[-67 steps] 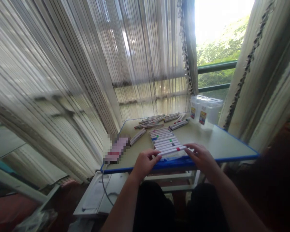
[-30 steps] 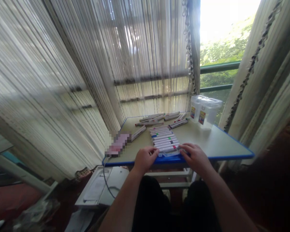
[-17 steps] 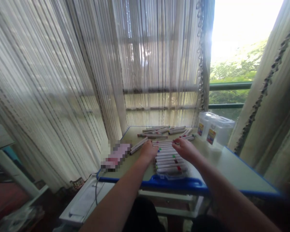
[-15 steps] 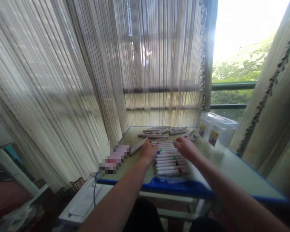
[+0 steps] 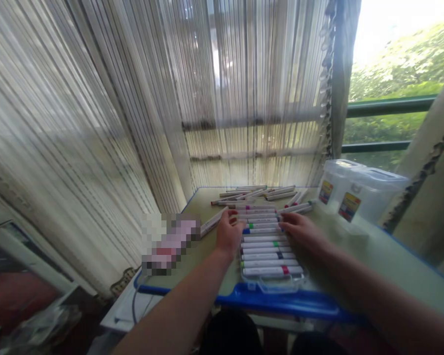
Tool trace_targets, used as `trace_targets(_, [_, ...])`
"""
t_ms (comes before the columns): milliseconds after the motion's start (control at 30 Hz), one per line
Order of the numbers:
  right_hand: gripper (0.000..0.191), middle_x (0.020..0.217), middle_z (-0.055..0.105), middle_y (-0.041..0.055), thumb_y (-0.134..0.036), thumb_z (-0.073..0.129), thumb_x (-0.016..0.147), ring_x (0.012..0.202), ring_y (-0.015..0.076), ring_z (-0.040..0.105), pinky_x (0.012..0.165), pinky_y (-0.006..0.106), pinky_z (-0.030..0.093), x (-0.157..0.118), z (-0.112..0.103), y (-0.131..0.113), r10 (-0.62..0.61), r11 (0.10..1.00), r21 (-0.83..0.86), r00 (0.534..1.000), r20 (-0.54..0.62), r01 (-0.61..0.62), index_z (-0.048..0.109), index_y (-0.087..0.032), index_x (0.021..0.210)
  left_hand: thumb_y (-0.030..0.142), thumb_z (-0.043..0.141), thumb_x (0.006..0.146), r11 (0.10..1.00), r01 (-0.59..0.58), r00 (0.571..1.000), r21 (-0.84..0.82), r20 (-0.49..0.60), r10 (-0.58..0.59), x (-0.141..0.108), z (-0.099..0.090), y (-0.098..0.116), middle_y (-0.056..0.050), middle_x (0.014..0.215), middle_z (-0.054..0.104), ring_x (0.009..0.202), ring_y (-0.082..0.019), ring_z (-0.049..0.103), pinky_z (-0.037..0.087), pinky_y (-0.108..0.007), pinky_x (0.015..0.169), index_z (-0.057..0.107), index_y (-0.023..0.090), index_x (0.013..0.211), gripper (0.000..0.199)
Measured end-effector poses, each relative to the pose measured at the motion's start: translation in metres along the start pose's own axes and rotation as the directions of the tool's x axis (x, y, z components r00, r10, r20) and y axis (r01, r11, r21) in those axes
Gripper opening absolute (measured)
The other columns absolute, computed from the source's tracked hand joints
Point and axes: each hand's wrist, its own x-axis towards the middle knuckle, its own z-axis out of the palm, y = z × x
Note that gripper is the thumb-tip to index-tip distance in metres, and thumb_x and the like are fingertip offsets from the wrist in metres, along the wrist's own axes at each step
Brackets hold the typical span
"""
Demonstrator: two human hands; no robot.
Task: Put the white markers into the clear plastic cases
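A row of white markers point(image 5: 268, 245) with coloured bands lies crosswise in a clear plastic case point(image 5: 281, 285) near the table's front edge. At the left ends of the upper markers is my left hand point(image 5: 230, 232), its fingers bent and apart, thumb towards the row. My right hand point(image 5: 304, 230) faces it from the other side, fingertips at the right ends of the same markers, fingers slightly parted. Whether the fingertips press on the markers I cannot make out. One loose marker point(image 5: 211, 223) slants just left of my left hand; another marker point(image 5: 296, 208) lies behind my right fingers.
More loose markers point(image 5: 240, 197) lie scattered at the table's far side. Two clear lidded boxes point(image 5: 377, 197) with labels stand at the right. A blurred-out pinkish object point(image 5: 175, 241) is on the left. Blue trim point(image 5: 266, 301) edges the table; sheer curtains point(image 5: 251, 98) hang behind.
The view has tilted and shifted, bringing the boxes closer. My hands have come slightly nearer along the row, so the farthest markers of the row show more.
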Motion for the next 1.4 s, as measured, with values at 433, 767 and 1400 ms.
trace_targets(433, [0.039,0.083,0.065,0.0028,-0.033,0.069,0.063,0.075,0.0176,0.062,0.073,0.034,0.052,0.002,-0.013,0.009,-0.268,0.961,0.126,0.945,0.189,0.248,0.058,-0.02,0.098,0.001,0.06,0.064,0.971,-0.221,0.958,-0.088,0.167,0.233,-0.008,-0.01,0.0,-0.003,0.096,0.064,0.078,-0.013,0.064,0.053,-0.027,0.073,0.055,0.02,0.109,0.048])
trace_targets(767, [0.045,0.094,0.069,0.0067,-0.044,0.073,0.063,0.085,0.0212,0.064,0.081,0.037,0.052,-0.01,-0.011,0.002,-0.282,0.945,0.223,0.939,0.197,0.237,0.059,-0.02,0.098,-0.001,0.058,0.067,0.977,-0.204,0.951,-0.061,0.223,0.212,-0.019,-0.012,0.0,-0.001,0.085,0.068,0.075,-0.013,0.065,0.053,-0.03,0.077,0.057,0.017,0.089,0.029])
trace_targets(1400, [0.05,0.096,0.071,0.008,-0.051,0.075,0.059,0.092,0.0245,0.066,0.088,0.04,0.05,-0.013,-0.012,0.0,-0.257,0.937,0.289,0.946,0.196,0.194,0.061,-0.019,0.095,0.016,0.063,0.076,0.959,-0.262,0.9,-0.11,0.33,0.284,-0.023,-0.014,-0.007,-0.004,0.09,0.069,0.082,-0.015,0.066,0.053,-0.03,0.078,0.053,0.019,0.097,0.023])
